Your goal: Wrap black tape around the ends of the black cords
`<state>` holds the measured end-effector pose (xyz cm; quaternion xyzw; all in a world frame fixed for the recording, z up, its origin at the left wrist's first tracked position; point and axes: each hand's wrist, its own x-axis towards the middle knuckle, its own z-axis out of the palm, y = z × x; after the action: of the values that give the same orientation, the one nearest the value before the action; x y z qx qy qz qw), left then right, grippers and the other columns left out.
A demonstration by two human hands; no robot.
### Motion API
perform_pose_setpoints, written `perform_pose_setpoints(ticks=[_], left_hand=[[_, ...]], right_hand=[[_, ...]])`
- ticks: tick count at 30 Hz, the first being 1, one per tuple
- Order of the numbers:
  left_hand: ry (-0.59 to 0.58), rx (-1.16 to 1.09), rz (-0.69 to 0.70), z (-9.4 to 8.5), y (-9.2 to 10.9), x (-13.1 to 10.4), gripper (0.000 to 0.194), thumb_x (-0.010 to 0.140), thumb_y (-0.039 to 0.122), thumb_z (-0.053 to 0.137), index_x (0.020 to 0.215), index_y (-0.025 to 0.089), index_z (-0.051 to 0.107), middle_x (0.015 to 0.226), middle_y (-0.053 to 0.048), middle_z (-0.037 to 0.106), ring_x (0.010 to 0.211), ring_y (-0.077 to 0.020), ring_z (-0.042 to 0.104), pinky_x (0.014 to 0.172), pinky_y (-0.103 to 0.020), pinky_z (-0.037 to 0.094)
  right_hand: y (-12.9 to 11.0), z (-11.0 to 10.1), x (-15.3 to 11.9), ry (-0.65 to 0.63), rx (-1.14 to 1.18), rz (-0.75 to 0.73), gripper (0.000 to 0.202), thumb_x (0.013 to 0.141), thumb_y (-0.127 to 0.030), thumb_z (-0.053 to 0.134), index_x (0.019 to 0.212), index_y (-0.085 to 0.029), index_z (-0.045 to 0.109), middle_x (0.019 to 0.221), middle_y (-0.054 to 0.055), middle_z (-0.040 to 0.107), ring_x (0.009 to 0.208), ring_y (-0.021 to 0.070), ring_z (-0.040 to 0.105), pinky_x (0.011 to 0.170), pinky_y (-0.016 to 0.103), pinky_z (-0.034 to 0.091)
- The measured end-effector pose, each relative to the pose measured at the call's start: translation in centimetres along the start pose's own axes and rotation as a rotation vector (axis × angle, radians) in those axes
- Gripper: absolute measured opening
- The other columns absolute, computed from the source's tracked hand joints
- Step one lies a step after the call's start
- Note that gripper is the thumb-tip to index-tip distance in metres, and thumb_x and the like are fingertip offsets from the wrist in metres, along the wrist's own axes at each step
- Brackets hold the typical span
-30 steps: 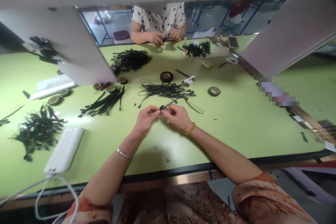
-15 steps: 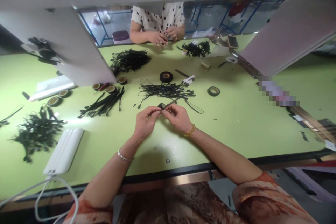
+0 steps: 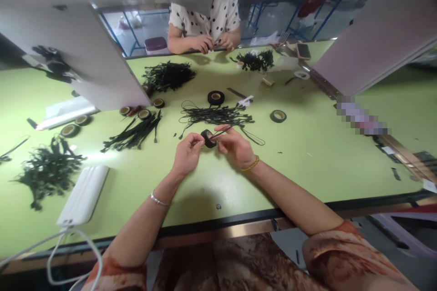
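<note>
My left hand (image 3: pixel 187 153) is closed, its thumb and forefinger pinching at the left edge of a small roll of black tape (image 3: pixel 210 144). On the roll's other side is my right hand (image 3: pixel 238 146), its fingers partly extended and a thin black cable (image 3: pixel 221 132) running between them. The fingertips partly hide where cable and roll meet. Just beyond both hands, a loose bunch of black cables (image 3: pixel 211 116) lies across the green table (image 3: pixel 293 163).
Another black tape roll (image 3: pixel 216 97) rests behind the bunch, and one more tape roll (image 3: pixel 278 116) lies to the right. A bundle of black strips (image 3: pixel 136 132) and a white power strip (image 3: pixel 83 195) are at left. Opposite, a person in a dotted top (image 3: pixel 205 22) handles something small.
My right hand has opened its pinch and shifted slightly right, fingers stretching over the cable. The tape roll has turned, showing its core. My left hand keeps its pinch.
</note>
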<state>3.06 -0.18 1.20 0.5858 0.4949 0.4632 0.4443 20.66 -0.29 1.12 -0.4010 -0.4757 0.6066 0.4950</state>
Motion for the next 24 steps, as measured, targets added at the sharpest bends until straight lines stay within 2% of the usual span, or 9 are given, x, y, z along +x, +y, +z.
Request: perform_pose_setpoints(ticks=[2,4,9,12,14,17,20,24], left_hand=[[-0.041,0.010,0.031,-0.2,0.1,0.0,0.001,0.077,0.019,0.065,0.077,0.019,0.064,0.070,0.001,0.061,0.067,-0.0138,0.052,0.069,-0.025,0.041],[-0.070,0.027,0.062,-0.3,0.4,-0.1,0.002,0.076,0.018,0.067,0.076,0.019,0.066,0.071,0.000,0.062,0.070,-0.0149,0.053,0.073,-0.026,0.042],[-0.080,0.069,0.138,0.0,0.7,-0.6,0.007,0.073,0.016,0.070,0.077,0.022,0.071,0.080,-0.004,0.065,0.079,-0.0183,0.055,0.082,-0.030,0.043],[-0.118,0.111,0.213,0.2,0.5,-0.8,0.010,0.075,0.015,0.068,0.078,0.024,0.072,0.083,-0.006,0.066,0.084,-0.0205,0.057,0.086,-0.032,0.044],[-0.128,0.142,0.264,0.2,0.4,-0.9,0.011,0.077,0.014,0.066,0.077,0.024,0.072,0.084,-0.007,0.066,0.086,-0.0210,0.057,0.087,-0.033,0.044],[-0.151,0.196,0.338,0.2,0.3,-1.0,0.012,0.079,0.014,0.063,0.079,0.023,0.071,0.084,-0.008,0.065,0.085,-0.0210,0.057,0.085,-0.033,0.044],[-0.221,0.246,0.377,0.3,0.3,-1.0,0.011,0.081,0.015,0.061,0.079,0.023,0.069,0.083,-0.007,0.065,0.083,-0.0206,0.056,0.082,-0.033,0.044],[-0.286,0.308,0.414,0.5,0.3,-1.0,0.012,0.084,0.017,0.057,0.078,0.022,0.066,0.082,-0.007,0.064,0.081,-0.0203,0.056,0.079,-0.033,0.044]], right_hand=[[-0.6,-0.8,0.3,-0.021,0.089,0.105,0.064,0.085,-0.072,0.032,0.106,-0.018,0.061,0.087,0.011,0.072,0.046,0.0113,0.040,0.051,0.028,0.040],[-1.0,-1.5,0.5,-0.038,0.130,0.181,0.084,0.084,-0.080,0.016,0.108,-0.017,0.064,0.088,0.013,0.073,0.045,0.0109,0.037,0.051,0.029,0.041],[-1.0,-3.2,1.0,-0.156,0.152,0.217,0.103,0.079,-0.088,0.006,0.123,-0.015,0.064,0.099,0.016,0.075,0.043,0.0091,0.032,0.054,0.030,0.044],[-0.9,-4.4,1.3,-0.270,0.109,0.191,0.108,0.075,-0.090,0.001,0.129,-0.017,0.060,0.105,0.016,0.073,0.044,0.0100,0.038,0.056,0.030,0.045],[-1.0,-5.3,1.5,-0.321,0.064,0.173,0.112,0.072,-0.092,0.001,0.126,-0.015,0.062,0.105,0.018,0.073,0.051,0.0137,0.049,0.057,0.031,0.046],[-1.2,-6.4,1.6,-0.340,-0.046,0.196,0.113,0.068,-0.096,0.006,0.118,-0.013,0.065,0.102,0.020,0.073,0.074,0.0225,0.065,0.065,0.033,0.048],[-1.4,-7.0,1.6,-0.373,-0.094,0.192,0.107,0.067,-0.098,0.016,0.111,-0.014,0.066,0.096,0.020,0.073,0.088,0.0274,0.069,0.073,0.036,0.049],[-2.1,-8.2,1.8,-0.534,-0.142,0.164,0.096,0.063,-0.095,0.040,0.107,-0.014,0.065,0.092,0.020,0.074,0.084,0.0273,0.069,0.073,0.038,0.050]])
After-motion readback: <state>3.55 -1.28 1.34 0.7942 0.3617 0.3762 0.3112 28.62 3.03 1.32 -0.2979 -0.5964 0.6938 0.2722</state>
